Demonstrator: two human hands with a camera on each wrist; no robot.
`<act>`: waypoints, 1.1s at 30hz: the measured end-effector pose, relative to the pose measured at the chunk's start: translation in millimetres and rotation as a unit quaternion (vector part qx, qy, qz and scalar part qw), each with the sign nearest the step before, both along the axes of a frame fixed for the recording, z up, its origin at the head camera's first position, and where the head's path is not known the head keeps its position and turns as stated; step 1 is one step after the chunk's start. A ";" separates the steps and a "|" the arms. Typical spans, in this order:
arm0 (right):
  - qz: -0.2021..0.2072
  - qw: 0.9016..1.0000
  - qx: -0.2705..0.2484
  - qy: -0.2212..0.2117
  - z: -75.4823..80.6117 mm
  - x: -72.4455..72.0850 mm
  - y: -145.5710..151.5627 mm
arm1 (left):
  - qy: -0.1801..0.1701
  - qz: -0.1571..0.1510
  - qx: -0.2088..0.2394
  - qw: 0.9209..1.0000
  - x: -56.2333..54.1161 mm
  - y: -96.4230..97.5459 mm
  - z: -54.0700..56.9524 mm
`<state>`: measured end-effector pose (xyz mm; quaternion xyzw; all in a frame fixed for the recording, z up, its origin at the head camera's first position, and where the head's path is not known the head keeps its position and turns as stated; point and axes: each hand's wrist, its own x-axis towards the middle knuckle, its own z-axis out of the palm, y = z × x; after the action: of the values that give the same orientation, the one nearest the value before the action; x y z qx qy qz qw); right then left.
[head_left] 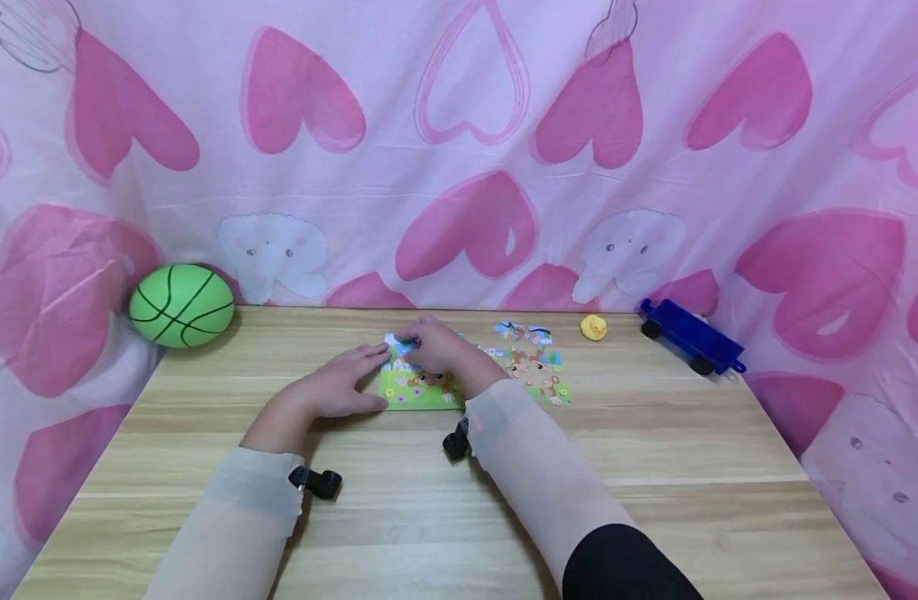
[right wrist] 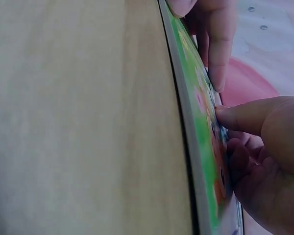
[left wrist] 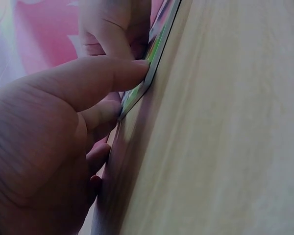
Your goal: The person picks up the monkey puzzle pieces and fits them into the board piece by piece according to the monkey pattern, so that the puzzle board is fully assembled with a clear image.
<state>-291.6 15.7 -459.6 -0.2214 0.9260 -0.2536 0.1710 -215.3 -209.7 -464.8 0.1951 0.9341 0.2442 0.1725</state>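
Head cam: near the back edge of the tabletop (head_left: 399, 525) sat the puzzle (head_left: 421, 397), left hand (head_left: 331, 387) just touching its side, not gripping; couldn't tell if right hand (head_left: 438, 346) pinched anything. Uneven pressing could've slid it askew.

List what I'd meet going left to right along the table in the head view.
Green ball, left hand, right hand, cluster of puzzle pieces, yellow duck, blue toy cart.

Room btwn puzzle pcs (head_left: 537, 377) & blue truck (head_left: 687, 335); duck (head_left: 593, 327) in way at back.
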 end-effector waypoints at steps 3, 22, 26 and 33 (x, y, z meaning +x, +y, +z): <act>0.006 1.000 0.006 0.000 2.4 -2.1 0.8 | 0.004 0.001 0.000 1.000 -0.6 0.5 -0.6; -0.058 0.992 -0.106 0.034 44.3 -5.0 118.0 | 0.001 0.008 -0.010 1.000 1.3 5.6 0.9; -0.086 0.990 -0.107 0.042 40.7 -10.0 146.5 | 0.004 0.011 -0.012 1.000 0.8 5.5 0.7; -0.112 0.987 -0.113 0.012 28.8 -17.5 178.2 | -0.001 0.009 -0.010 1.000 1.2 5.1 -0.1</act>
<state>-309.1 194.0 -430.8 -0.1373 0.9122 -0.3717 0.1041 -214.1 -204.7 -465.0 0.1850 0.9381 0.2365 0.1728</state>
